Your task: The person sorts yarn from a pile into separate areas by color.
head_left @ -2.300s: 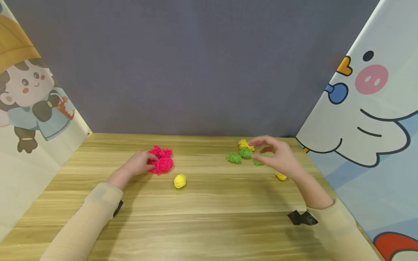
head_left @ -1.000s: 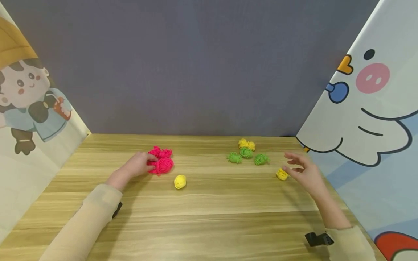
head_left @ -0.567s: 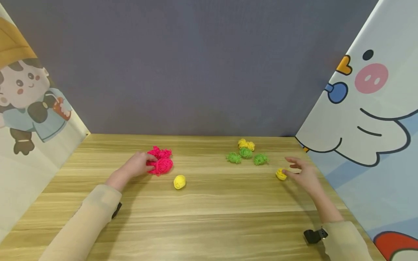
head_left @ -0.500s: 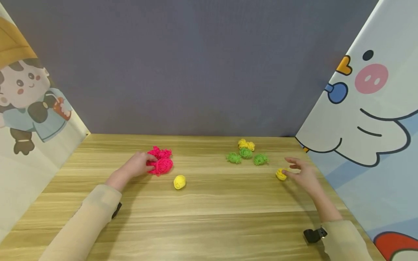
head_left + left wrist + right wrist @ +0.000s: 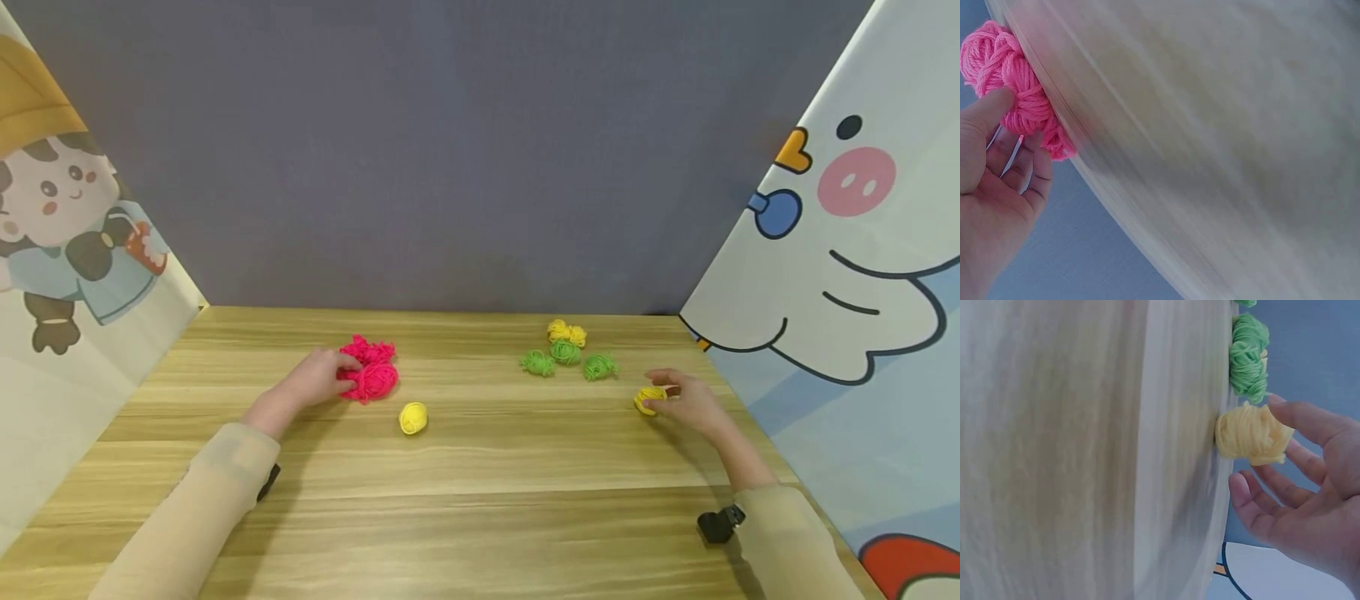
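- Left hand (image 5: 318,375) pinches pink yarn (image 5: 377,380) toward the bench's (image 5: 480,517) far-left corner, perhaps to steady the loose winding.
- Right hand (image 5: 693,406) loosely grasps a yellow yarn ball (image 5: 1247,434) near the right edge, thumb opposing fingers, probably to keep it from rolling.

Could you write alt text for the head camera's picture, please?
A person's left fingers grip pink yarn and their right fingers curl round a yellow yarn ball at a wooden table. Another yellow ball lies between them, with three green balls and more yellow yarn farther back.
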Demonstrator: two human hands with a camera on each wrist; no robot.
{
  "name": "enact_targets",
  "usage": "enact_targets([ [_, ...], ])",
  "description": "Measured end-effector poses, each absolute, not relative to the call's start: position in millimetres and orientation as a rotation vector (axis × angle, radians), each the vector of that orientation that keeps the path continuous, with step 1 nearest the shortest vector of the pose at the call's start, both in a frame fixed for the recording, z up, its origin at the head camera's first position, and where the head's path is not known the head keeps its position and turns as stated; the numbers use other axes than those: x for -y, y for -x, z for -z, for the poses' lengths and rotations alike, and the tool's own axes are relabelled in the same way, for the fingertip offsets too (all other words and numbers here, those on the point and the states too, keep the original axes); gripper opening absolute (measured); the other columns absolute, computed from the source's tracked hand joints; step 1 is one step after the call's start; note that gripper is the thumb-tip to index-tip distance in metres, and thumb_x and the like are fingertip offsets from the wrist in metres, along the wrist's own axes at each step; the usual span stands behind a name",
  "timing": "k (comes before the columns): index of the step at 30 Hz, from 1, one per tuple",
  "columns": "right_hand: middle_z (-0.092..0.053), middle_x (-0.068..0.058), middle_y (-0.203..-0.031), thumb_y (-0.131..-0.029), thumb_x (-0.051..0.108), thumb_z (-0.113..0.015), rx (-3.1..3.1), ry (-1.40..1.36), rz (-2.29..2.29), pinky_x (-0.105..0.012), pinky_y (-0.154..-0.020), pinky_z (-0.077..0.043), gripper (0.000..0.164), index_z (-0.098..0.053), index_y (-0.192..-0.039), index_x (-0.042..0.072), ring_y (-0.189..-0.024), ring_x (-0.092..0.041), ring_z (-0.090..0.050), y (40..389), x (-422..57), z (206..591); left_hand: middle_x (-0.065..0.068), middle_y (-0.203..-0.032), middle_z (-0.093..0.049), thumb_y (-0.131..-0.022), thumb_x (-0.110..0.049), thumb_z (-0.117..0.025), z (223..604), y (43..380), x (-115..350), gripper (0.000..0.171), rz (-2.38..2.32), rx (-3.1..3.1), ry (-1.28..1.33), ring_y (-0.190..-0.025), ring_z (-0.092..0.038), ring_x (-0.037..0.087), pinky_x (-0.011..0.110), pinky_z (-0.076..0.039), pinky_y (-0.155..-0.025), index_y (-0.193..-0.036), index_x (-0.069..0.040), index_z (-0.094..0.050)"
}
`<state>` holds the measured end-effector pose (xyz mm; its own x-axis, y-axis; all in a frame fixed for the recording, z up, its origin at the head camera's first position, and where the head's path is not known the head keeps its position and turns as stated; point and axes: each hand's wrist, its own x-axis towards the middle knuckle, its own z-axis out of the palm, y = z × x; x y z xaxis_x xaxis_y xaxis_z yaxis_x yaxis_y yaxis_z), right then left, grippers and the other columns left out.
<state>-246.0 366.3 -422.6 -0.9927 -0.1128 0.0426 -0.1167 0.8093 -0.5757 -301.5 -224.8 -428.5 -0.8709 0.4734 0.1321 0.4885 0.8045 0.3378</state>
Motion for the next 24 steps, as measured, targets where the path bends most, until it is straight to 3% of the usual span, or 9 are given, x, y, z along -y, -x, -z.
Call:
enact_targets([
  [10,-0.045,-0.033,-0.13,-0.083,0.024,-0.073,3.062,-0.202,-1.072,-0.029,-0.067,-0.051,0.055,-0.052,-0.127,-0.002,-0.103,-0.039,-0.054,255.0,-372.2,430.2,0.014,-0.095,-0.07,-0.08,-0.009,-0.074,427.4,300.6,223.9,0.022,0.544,2.931,0.793,-0.077,-0.061,0.02,0.039,-0.052,-0.071,-0.1,0.0,-0.071],
  [18,-0.059,-0.017,-0.102,-0.082,0.024,-0.074,3.095,-0.226,-1.025,-0.031,-0.067,-0.045,0.048,-0.056,-0.119,0.0,-0.084,-0.023,-0.053,259.8,-375.8,432.5,0.014,-0.094,-0.07,-0.079,-0.008,-0.073,427.8,301.0,224.6,0.021,0.577,2.907,0.814,-0.074,-0.06,0.019,0.039,-0.052,-0.069,-0.099,0.0,-0.071],
  [24,-0.06,-0.014,-0.1,-0.081,0.026,-0.074,3.11,-0.227,-0.961,-0.031,-0.065,-0.043,0.046,-0.059,-0.117,0.001,-0.081,-0.02,-0.051,262.2,-376.3,433.4,0.015,-0.091,-0.07,-0.078,-0.008,-0.074,425.8,298.1,224.6,0.02,0.572,2.87,0.856,-0.072,-0.059,0.018,0.037,-0.052,-0.067,-0.097,0.0,-0.071],
])
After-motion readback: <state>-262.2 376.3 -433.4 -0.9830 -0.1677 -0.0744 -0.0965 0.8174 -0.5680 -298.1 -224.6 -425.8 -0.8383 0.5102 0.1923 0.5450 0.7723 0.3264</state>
